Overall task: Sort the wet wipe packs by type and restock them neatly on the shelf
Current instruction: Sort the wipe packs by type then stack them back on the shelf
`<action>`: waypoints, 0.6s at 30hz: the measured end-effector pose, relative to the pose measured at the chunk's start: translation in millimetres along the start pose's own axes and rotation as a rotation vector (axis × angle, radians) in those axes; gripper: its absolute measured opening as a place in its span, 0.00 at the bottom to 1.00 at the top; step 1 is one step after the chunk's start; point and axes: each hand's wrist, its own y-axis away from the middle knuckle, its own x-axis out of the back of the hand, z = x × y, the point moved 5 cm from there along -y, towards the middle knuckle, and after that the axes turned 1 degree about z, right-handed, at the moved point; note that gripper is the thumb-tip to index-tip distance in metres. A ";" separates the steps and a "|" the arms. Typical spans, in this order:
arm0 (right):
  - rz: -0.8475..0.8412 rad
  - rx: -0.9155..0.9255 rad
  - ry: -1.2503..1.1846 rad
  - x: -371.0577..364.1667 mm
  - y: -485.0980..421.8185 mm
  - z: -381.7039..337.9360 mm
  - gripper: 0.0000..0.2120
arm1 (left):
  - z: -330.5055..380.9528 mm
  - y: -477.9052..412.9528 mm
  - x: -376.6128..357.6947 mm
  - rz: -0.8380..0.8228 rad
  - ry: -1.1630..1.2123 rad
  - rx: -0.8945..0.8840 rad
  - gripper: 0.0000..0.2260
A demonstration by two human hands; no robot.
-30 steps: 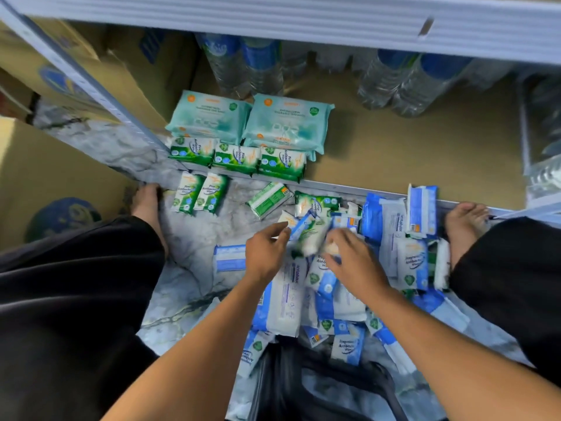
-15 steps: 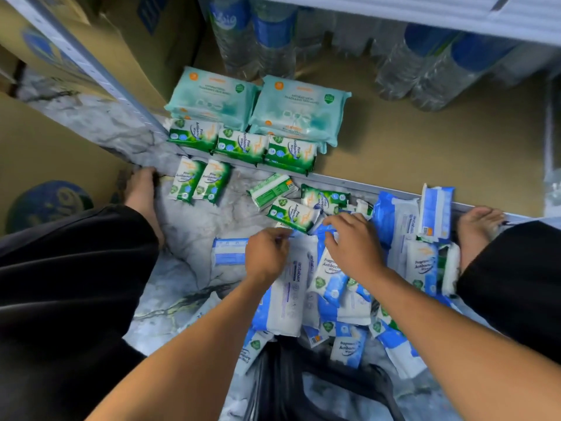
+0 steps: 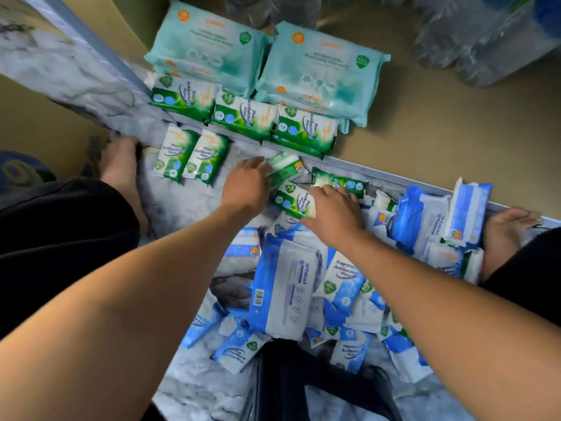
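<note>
Green-and-white plastic pine wipe packs [image 3: 243, 115] line the grey metal shelf rail [image 3: 379, 175], and just in front of it the left hand [image 3: 247, 186] grips a small green pack [image 3: 287, 167] while the right hand [image 3: 334, 215] rests flat-fingered on another green pack [image 3: 294, 202].

Left hand [image 3: 246, 189], right hand [image 3: 335, 215], palms down.

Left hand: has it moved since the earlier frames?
Yes. The left hand has moved off the blue pile toward the shelf edge, and now touches the tilted green pack lying beside it.
</note>
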 end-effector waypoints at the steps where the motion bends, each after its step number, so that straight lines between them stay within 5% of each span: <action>1: 0.002 0.001 -0.006 -0.6 -0.1 2.1 0.30 | 0.9 -4.0 -3.9 -0.005 0.014 0.004 0.15; 10: 0.076 0.159 0.179 7.9 -6.0 11.7 0.27 | -13.8 20.5 -11.8 -0.017 -0.079 0.163 0.22; 18: 0.050 0.297 0.105 13.9 -14.0 -19.7 0.30 | -59.7 65.3 -8.6 -0.085 0.417 0.312 0.18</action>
